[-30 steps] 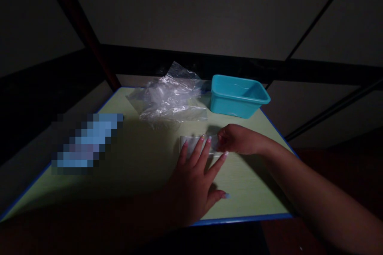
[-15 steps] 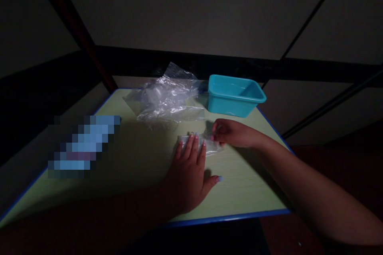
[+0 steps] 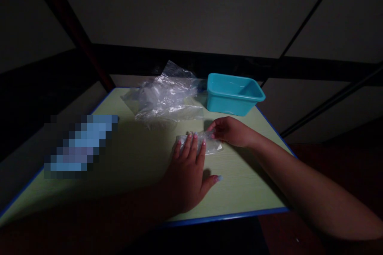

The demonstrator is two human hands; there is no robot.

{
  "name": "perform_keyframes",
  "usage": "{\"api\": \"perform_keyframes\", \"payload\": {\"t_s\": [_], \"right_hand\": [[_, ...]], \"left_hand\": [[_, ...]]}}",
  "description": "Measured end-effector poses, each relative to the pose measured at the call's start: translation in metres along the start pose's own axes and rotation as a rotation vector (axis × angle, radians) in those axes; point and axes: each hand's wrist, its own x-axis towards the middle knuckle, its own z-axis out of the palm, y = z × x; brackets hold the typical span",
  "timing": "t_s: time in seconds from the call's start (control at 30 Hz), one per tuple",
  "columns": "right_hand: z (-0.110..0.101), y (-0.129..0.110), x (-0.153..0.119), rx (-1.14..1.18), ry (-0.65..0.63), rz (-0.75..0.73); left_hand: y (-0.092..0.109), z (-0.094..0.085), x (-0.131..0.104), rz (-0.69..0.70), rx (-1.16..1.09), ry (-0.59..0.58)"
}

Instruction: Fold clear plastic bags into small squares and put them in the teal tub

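A small clear plastic bag [image 3: 212, 147] lies flat on the pale green table [image 3: 143, 159]. My left hand [image 3: 191, 171] rests palm down with its fingers spread, the fingertips on the bag's left part. At the bag's upper right edge, my right hand [image 3: 229, 131] is closed, with thumb and fingers pinching the thin plastic. Some of its fingertips are hidden behind the hand. Whether the bag has anything inside I cannot tell.
A crumpled heap of clear plastic [image 3: 169, 97] lies at the back of the table. Beside it, on the right, stands a turquoise plastic bin [image 3: 230, 103]. A blurred-out, bluish flat object [image 3: 86, 139] is at the left. The table has a blue edge [image 3: 233, 216].
My right hand has shifted slightly left along the bag's edge, and more of the bag's right corner shows flat. My left hand stays in place.
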Motion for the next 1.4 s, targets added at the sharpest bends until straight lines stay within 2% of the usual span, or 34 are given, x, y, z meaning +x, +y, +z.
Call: {"api": "perform_keyframes", "payload": {"t_s": [0.17, 0.27, 0.73, 0.97, 1.1, 1.17, 1.27, 1.33, 1.4], "right_hand": [[-0.001, 0.0, 0.0, -0.083, -0.007, 0.007], [-0.001, 0.0, -0.001, -0.17, -0.005, -0.002], [0.001, -0.019, -0.011, -0.813, 0.059, 0.04], [0.006, -0.022, -0.016, -1.017, 0.089, 0.106], [0.006, -0.025, -0.019, -1.081, 0.173, 0.147], [0.01, -0.026, -0.022, -1.119, 0.235, 0.078], [0.022, -0.024, -0.028, -1.113, 0.269, -0.233], [0.033, -0.018, -0.031, -1.059, 0.205, -0.402], [0.042, -0.01, -0.031, -1.01, 0.079, -0.422]], "left_hand": [[0.001, -0.003, 0.002, -0.004, 0.027, -0.045], [0.001, -0.003, 0.002, -0.001, 0.019, -0.033], [0.001, 0.002, 0.001, -0.001, 0.017, 0.022], [0.001, 0.002, 0.001, 0.0, 0.031, 0.034], [0.001, 0.001, 0.001, -0.004, 0.023, 0.015], [0.001, 0.0, 0.001, -0.01, 0.017, 0.01], [0.002, 0.0, 0.001, -0.005, 0.002, 0.032], [0.002, 0.001, 0.001, 0.002, -0.009, 0.048], [0.001, 0.002, 0.001, 0.003, -0.017, 0.054]]}}
